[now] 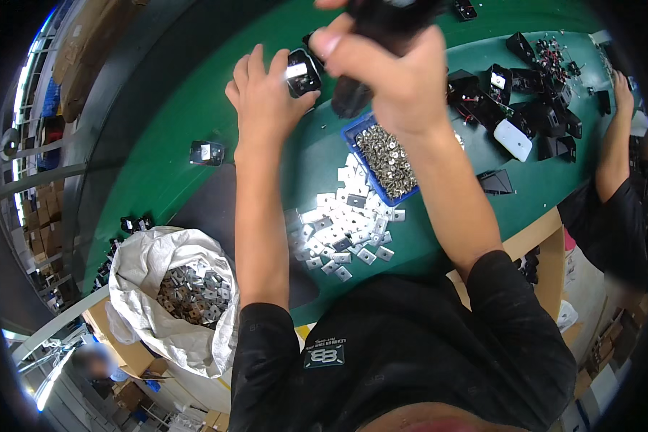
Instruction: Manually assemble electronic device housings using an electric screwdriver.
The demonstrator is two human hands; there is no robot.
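My left hand (270,93) grips a small black plastic housing (311,81) with a bright metal plate in it, on the green work surface. Its fingers lie over the far side and the thumb is at the near right. My right hand (403,83) is closed round a black power screwdriver (392,25), smeared by motion, held just right of the housing. The tool's tip is hard to make out. Below the hands, a blue tray (379,189) holds many small screws (385,158). Loose square metal plates (345,223) with holes lie beside it.
A similar black housing (207,153) sits left of my left arm. A white woven sack (133,270) of metal pieces stands at lower left. Black housings (547,119), a white cover (513,140) and wired parts (551,57) are piled right. A co-worker's arm (615,147) reaches in there.
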